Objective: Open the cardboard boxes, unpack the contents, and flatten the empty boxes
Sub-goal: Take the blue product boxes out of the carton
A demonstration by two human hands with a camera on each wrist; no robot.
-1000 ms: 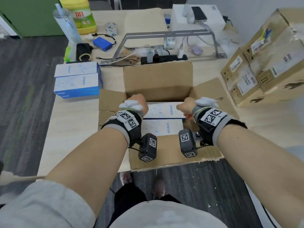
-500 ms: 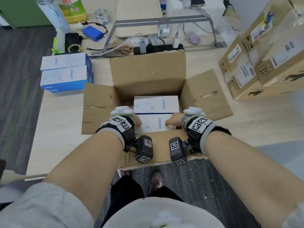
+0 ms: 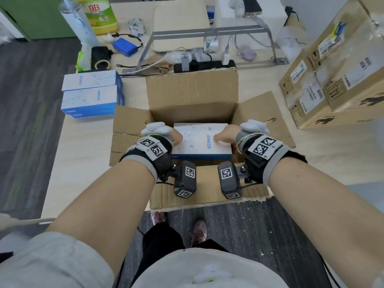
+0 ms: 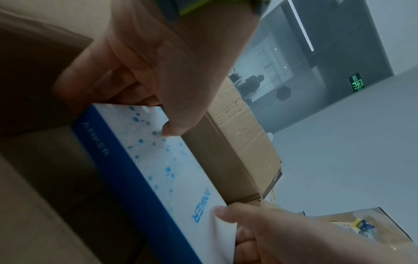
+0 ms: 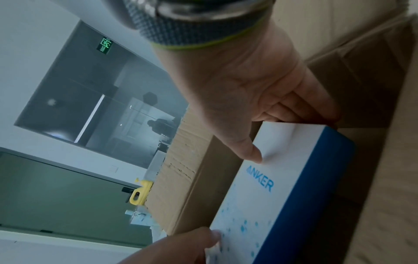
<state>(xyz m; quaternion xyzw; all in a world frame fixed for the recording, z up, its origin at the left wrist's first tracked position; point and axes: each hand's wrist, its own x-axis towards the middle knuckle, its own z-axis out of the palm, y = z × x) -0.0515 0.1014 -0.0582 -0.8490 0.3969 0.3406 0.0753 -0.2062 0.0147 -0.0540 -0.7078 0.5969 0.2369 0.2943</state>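
Observation:
An open cardboard box (image 3: 193, 94) stands on the table with its flaps spread. Over its opening both hands hold a white and blue Anker box (image 3: 202, 142) by its ends. My left hand (image 3: 174, 138) grips the left end, thumb on top and fingers under, as the left wrist view shows at the Anker box (image 4: 158, 171). My right hand (image 3: 225, 135) grips the right end the same way, thumb on the white top of the Anker box (image 5: 260, 196). Another Anker box (image 3: 199, 126) shows just behind, lower in the carton.
Two Anker boxes (image 3: 91, 94) lie stacked on the table at the left. Sealed cardboard boxes (image 3: 336, 75) are piled at the right. Behind the open box are a power strip (image 3: 203, 65), a metal stand (image 3: 207, 34), cables, a blue battery pack (image 3: 124, 46) and a detergent bottle (image 3: 99, 13).
Both hands went down into the carton, took hold of the near Anker box by its ends and have lifted it up toward the rim.

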